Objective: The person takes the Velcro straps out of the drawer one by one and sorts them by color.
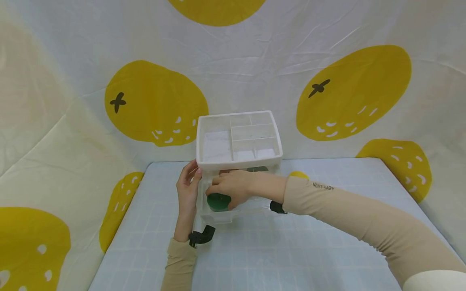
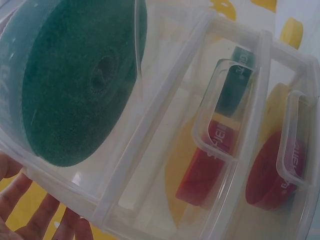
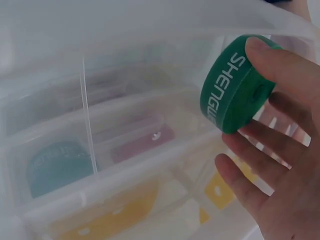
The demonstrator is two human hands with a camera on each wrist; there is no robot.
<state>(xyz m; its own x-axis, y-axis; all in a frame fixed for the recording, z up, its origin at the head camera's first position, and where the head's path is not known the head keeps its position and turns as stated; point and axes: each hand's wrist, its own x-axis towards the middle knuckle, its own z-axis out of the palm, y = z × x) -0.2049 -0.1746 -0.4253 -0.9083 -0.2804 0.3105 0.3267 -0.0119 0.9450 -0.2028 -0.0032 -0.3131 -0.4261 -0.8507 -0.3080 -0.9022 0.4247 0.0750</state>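
A clear plastic drawer box [image 1: 218,218] with a white compartment tray [image 1: 216,145] on top stands at the table's back edge. My right hand [image 1: 234,187] reaches over a pulled-out drawer. It pinches a green tape roll [image 3: 230,85] between thumb and fingers; white lettering shows on the rim. The same green roll [image 2: 80,80] looms large in the left wrist view. My left hand [image 1: 188,190] touches the box's left side with loosely extended fingers [image 2: 37,215]. Through the clear drawers show red rolls [image 2: 272,172] and a smaller green roll [image 2: 235,82].
A yellow round thing [image 1: 298,175] stands at the box's right, partly behind my right forearm. A patterned cloth [image 1: 251,72] hangs directly behind the box. The pale blue tabletop [image 1: 291,250] stretches in front and to both sides.
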